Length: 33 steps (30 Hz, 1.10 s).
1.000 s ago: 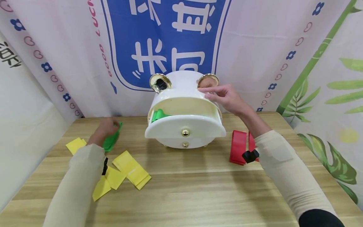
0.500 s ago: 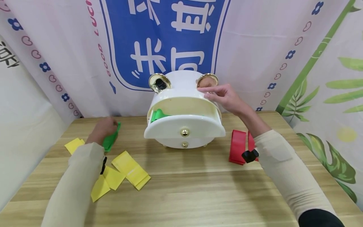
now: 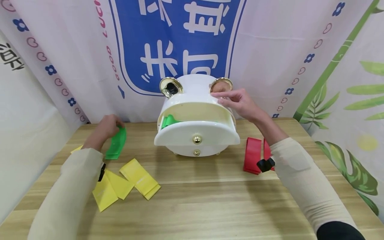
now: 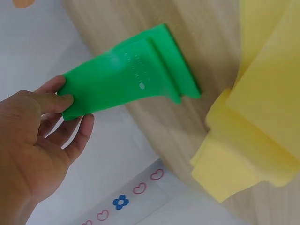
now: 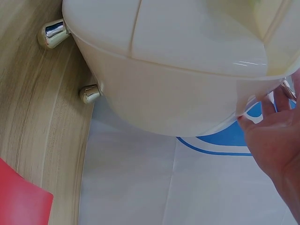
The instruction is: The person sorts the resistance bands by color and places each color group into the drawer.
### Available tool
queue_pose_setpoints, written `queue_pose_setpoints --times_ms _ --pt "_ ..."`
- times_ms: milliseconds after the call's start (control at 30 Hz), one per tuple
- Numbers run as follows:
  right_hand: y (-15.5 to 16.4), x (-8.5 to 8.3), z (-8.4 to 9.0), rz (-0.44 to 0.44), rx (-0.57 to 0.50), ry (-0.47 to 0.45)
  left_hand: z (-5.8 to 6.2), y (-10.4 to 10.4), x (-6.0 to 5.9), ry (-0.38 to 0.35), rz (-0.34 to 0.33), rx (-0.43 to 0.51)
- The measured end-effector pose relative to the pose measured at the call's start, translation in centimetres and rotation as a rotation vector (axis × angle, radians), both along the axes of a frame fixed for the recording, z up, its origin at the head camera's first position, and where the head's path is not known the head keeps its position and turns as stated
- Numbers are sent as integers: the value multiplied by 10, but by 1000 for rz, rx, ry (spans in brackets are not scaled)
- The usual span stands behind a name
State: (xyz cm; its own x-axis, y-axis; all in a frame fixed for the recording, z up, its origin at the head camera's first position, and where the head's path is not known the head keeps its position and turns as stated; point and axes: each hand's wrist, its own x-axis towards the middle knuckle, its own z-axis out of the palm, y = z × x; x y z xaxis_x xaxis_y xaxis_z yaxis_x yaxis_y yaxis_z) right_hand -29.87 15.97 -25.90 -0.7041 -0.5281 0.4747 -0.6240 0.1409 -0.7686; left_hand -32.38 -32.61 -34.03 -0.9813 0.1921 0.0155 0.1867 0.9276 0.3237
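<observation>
My left hand (image 3: 105,129) pinches one end of a green resistance band (image 4: 110,77) between thumb and fingers. The band is folded flat, with small white print, and its other end reaches down toward the tabletop. In the head view my right hand (image 3: 241,103) touches the upper right of a white frog-shaped box (image 3: 195,88) with extended fingers, beside one of its gold-rimmed round eyes. The box's upper drawer (image 3: 180,133) is pulled out. Another green band (image 3: 170,120) lies in the drawer's left side, partly hidden by the drawer front.
Several folded yellow bands (image 3: 140,178) lie on the wooden table (image 3: 192,210) at left, one partly behind the left forearm. Red bands (image 3: 252,155) lie right of the box, under the right forearm. A printed cloth (image 3: 264,50) hangs close behind the table's back edge.
My left hand has moved back and slightly left, raising the end of the green band, so more of the band shows. My right hand and the white box have stayed put.
</observation>
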Motion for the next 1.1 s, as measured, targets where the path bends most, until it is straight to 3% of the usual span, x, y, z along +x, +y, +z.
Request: queue_pose_setpoints --times_ms 400,800,1100 --pt "0 0 1 -4 16 -8 26 5 9 92 -26 35" --pt "1 1 -1 -6 17 -14 36 4 15 7 18 8" --pt "1 -1 -1 1 8 -2 46 5 22 34 -8 11"
